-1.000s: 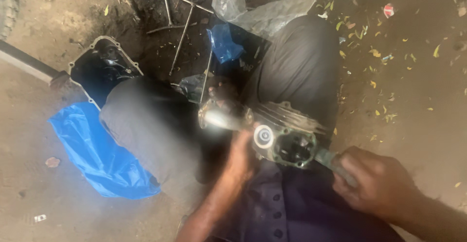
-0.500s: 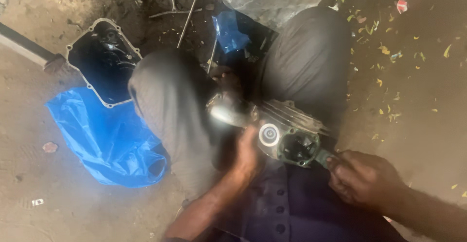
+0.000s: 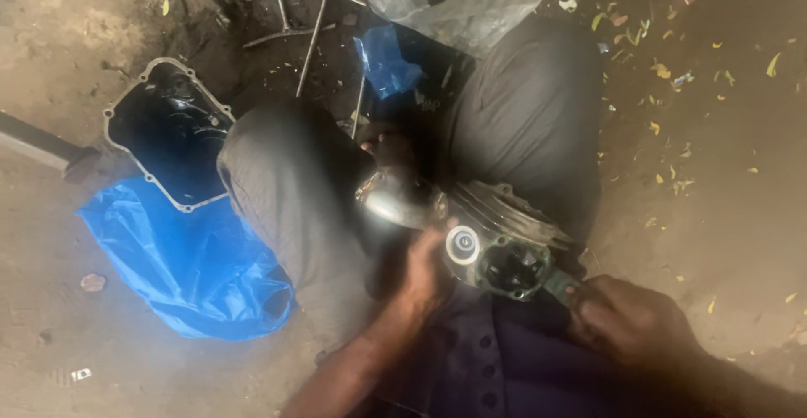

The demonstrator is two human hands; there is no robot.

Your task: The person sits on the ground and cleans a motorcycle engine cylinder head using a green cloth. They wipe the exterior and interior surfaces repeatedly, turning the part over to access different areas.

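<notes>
We hold the engine part [image 3: 496, 241] between our knees. Our left hand [image 3: 424, 275] grips its near edge, our right hand [image 3: 626, 321] clamps its right corner. Left of it, open dirt surrounds the blue bag [image 3: 185, 267].

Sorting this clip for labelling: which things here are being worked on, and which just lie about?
In hand:
- metal engine part, on the lap
- left hand against its round end
- right hand at its other side

Lying about:
- blue plastic sheet
- black cover pan
- metal rods
- clear plastic bag
</notes>
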